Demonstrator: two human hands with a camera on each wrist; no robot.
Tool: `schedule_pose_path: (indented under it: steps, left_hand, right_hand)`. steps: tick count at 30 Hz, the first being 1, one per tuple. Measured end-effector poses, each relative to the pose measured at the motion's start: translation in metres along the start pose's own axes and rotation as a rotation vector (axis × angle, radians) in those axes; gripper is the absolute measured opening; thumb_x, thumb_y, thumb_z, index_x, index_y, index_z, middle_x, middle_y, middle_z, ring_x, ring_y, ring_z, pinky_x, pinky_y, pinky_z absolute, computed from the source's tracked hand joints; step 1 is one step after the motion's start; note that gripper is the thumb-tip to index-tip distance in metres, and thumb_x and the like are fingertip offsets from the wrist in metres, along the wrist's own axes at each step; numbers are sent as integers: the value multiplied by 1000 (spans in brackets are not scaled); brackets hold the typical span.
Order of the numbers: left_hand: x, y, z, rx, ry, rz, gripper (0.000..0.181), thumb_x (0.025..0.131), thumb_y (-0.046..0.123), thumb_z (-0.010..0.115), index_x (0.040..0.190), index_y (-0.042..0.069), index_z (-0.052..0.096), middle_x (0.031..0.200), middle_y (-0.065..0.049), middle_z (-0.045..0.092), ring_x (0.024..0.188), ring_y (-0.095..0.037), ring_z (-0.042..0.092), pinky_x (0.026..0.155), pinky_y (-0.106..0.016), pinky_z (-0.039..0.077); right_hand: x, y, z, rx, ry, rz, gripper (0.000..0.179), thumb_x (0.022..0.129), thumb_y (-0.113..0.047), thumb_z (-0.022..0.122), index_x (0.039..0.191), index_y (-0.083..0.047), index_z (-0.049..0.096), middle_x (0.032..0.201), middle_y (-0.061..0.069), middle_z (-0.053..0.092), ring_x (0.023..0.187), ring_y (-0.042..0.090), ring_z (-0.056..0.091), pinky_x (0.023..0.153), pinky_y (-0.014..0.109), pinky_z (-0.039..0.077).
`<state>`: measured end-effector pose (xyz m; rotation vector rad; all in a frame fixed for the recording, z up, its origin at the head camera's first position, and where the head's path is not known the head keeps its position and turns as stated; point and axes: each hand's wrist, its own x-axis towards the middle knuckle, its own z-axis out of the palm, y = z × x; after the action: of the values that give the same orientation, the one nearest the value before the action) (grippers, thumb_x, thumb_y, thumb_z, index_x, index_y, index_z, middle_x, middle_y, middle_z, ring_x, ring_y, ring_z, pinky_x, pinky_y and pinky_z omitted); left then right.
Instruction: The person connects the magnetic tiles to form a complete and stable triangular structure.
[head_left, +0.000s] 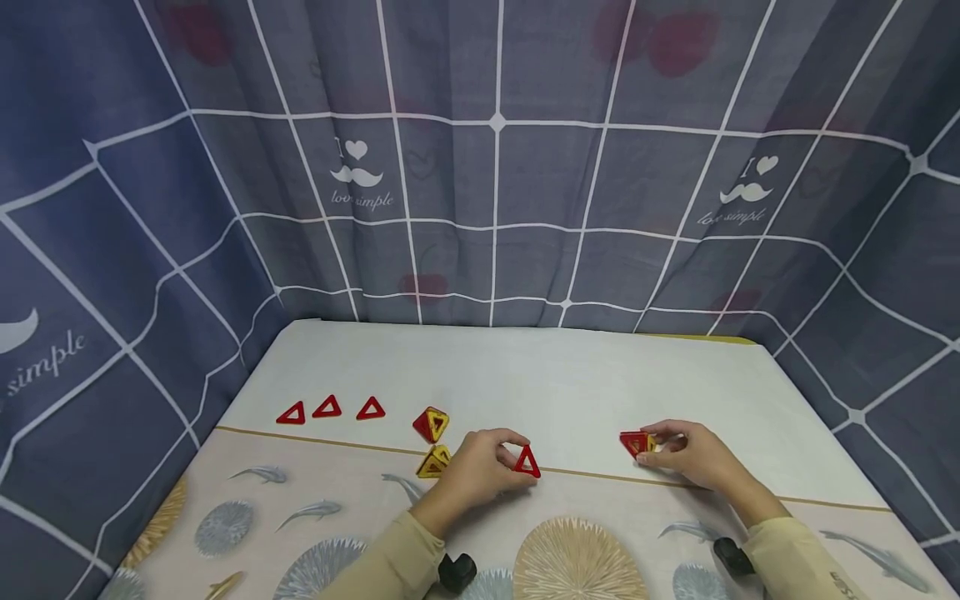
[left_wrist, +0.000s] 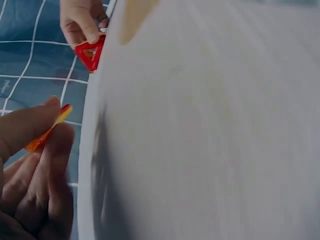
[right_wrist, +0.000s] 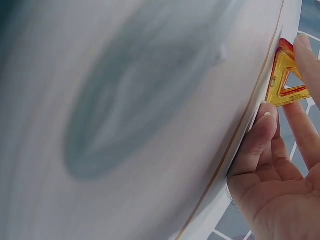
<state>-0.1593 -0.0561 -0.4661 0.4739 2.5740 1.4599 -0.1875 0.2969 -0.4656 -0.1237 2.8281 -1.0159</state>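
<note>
My left hand [head_left: 480, 471] pinches a red hollow triangle tile [head_left: 536, 469] between thumb and fingertips, just over the front of the white area. In the left wrist view that tile [left_wrist: 62, 114] shows edge-on, orange and yellow. To the right, my right hand [head_left: 693, 454] holds red and yellow triangle tiles [head_left: 632, 438] together by their right side. From the right wrist view, a yellow hollow triangle [right_wrist: 276, 80] faces the camera with red behind it. Beside my left wrist lies a yellow triangle piece [head_left: 431, 471], partly covered by the hand. A red-and-yellow piece [head_left: 422, 425] lies behind it.
Three red hollow triangles, the leftmost one [head_left: 291, 421] included, lie in a row at the left of the white surface [head_left: 525, 367]. A patterned cloth [head_left: 390, 517] covers the front. A dark checked curtain [head_left: 450, 175] encloses the back and sides.
</note>
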Motion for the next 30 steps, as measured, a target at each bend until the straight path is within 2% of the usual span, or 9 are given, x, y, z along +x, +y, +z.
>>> schedule_pose_path:
  steps: [4,6,8,16,30]
  left_hand:
    - [2,2,5,218,-16,74,45,71,23,94,110,9,77,79,8,58,71,-6,52,64,-24,45]
    - [3,3,6,300,-20,79,46,70,28,94,109,11,78,83,5,54,74,-7,49,65,-24,44]
    - [3,3,8,341,-27,59,46,69,30,95,109,12,78,85,4,54,75,-7,49,66,-24,44]
    - [7,3,12,387,-43,-7,48,69,34,94,110,14,78,83,6,52,74,-8,46,69,-26,43]
    - [10,3,13,382,-48,-45,51,71,36,92,116,17,77,79,7,51,72,-10,46,66,-28,41]
  right_hand:
    - [0,1,1,-1,5,-5,59,76,-38,89,120,-3,71,109,10,67,87,22,55,72,37,46]
    - [0,2,1,3,5,-7,59,76,-38,89,120,-3,71,108,10,67,87,22,56,71,37,47]
    - [0,2,1,7,4,-10,59,76,-38,89,120,-3,71,109,10,67,87,22,56,72,37,47]
    - [-1,1,1,15,5,-10,59,76,-38,88,120,-3,71,108,10,67,88,21,57,72,37,47]
    - [0,1,2,6,6,16,61,75,-39,89,121,-4,71,109,10,67,88,22,56,72,37,47]
